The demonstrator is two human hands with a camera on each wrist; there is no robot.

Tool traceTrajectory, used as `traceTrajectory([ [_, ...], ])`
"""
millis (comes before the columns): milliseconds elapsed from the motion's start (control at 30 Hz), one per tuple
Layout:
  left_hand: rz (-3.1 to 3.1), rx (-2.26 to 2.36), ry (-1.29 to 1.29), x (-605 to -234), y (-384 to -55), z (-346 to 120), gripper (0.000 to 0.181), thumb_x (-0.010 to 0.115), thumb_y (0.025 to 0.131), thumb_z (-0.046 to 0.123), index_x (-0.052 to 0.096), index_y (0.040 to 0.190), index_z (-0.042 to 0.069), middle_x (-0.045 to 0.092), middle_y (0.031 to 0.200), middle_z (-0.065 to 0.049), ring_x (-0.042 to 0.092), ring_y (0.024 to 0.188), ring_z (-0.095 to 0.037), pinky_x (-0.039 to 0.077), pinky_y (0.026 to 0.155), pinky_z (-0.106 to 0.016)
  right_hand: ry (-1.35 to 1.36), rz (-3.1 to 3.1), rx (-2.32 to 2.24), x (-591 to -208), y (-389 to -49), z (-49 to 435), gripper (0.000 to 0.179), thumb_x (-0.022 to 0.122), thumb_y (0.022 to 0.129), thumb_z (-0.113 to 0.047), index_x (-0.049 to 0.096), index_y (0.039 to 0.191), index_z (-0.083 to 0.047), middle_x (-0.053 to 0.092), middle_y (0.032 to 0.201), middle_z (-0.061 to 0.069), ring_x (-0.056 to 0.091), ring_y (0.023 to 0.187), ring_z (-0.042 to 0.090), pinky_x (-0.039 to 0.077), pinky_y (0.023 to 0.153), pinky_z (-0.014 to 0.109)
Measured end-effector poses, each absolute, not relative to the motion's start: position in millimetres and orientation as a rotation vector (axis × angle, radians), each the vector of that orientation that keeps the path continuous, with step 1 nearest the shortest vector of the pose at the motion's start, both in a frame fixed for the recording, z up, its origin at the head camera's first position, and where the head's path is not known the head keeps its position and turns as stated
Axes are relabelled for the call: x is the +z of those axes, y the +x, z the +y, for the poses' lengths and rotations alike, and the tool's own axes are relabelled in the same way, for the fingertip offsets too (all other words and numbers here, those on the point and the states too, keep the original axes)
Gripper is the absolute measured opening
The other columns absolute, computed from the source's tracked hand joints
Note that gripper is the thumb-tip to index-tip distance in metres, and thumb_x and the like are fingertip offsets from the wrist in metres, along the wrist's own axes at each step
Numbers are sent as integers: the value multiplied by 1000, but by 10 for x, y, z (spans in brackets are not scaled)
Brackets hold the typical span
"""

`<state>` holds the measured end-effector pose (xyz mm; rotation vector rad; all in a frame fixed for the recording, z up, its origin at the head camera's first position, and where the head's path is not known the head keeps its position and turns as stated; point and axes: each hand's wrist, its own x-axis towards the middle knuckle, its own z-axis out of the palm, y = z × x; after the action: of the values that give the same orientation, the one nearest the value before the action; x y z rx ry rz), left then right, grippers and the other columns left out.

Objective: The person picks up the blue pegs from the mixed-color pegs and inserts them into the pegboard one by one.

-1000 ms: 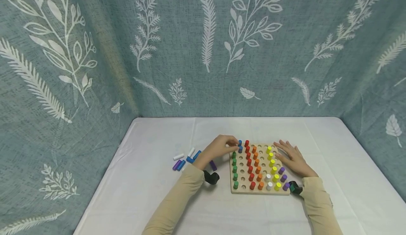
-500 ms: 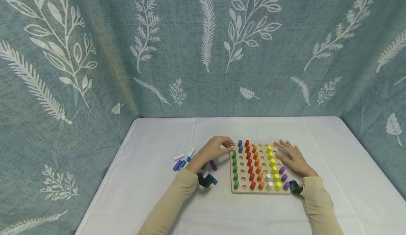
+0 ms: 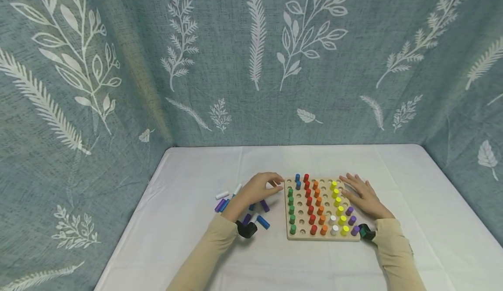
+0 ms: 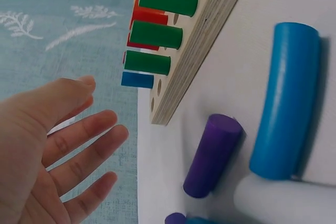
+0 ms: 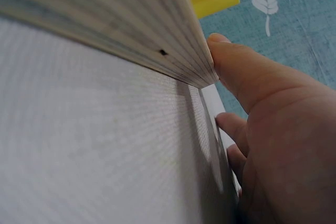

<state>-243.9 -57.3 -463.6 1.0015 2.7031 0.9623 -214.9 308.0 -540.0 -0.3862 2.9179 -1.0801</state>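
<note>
A wooden pegboard point(image 3: 297, 238) lies on the white table. Upright in it stand green pegs point(image 3: 291, 210), blue pegs point(image 3: 298, 185), red pegs point(image 3: 309, 201), orange pegs point(image 3: 319, 210), yellow pegs point(image 3: 338, 201), white pegs point(image 3: 334, 230) and purple pegs point(image 3: 352, 220). Just off the board's far left corner is my left hand point(image 3: 255, 189), its fingers relaxed and holding nothing. My right hand point(image 3: 365, 199) lies along the board's right side, fingers extended. In the right wrist view its thumb point(image 5: 236, 64) touches the board's edge.
Loose pegs lie left of the board, partly hidden under my left forearm. Among them are a blue peg point(image 4: 286, 100), a purple peg point(image 4: 212, 156) and a white peg point(image 3: 222, 194). Several board holes hold no peg. A patterned curtain point(image 3: 235, 64) hangs behind the table.
My left hand has drawn back leftward from the two blue pegs at the board's far left corner. More loose pegs show beside its wrist. My right hand has stayed in place.
</note>
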Motion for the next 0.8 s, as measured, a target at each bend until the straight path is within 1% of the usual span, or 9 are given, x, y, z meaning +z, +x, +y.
traceTrajectory([
  [167,2705,962,1014,-4633,-2371,-647,29,60,91,24,63,114,6,66,110,-7,62,95,-20,51,85,-37,-382,2923,-1066,-5403,-2154,3078,59,50,93,-42,36,142,-12,17,150,24,4,139,44,-7,109,60],
  [367,2684,934,1030,-4629,-2286,-735,29,60,91,25,63,115,8,65,109,-4,61,96,-20,50,85,-38,-389,2916,-1092,-5391,-2145,3071,58,51,93,-40,36,142,-11,17,150,26,4,138,45,-7,109,60],
  [500,2671,870,1031,-4630,-2235,-786,27,60,91,27,64,112,11,66,106,-1,60,98,-18,50,85,-34,-392,2918,-1099,-5384,-2142,3072,58,51,94,-39,36,142,-11,17,150,26,4,138,45,-7,109,60],
  [633,2654,814,1076,-4659,-2202,-836,26,61,90,27,65,110,12,66,104,-1,60,98,-15,50,84,-29,-387,2914,-1095,-5380,-2146,3073,58,51,94,-40,36,142,-11,17,150,25,4,139,45,-7,109,60],
  [800,2630,799,1176,-4673,-2162,-882,25,61,90,25,66,109,10,66,102,-1,60,95,-15,50,84,-29,-384,2911,-1096,-5385,-2154,3075,59,51,93,-40,36,142,-12,17,150,25,4,139,44,-7,109,60],
])
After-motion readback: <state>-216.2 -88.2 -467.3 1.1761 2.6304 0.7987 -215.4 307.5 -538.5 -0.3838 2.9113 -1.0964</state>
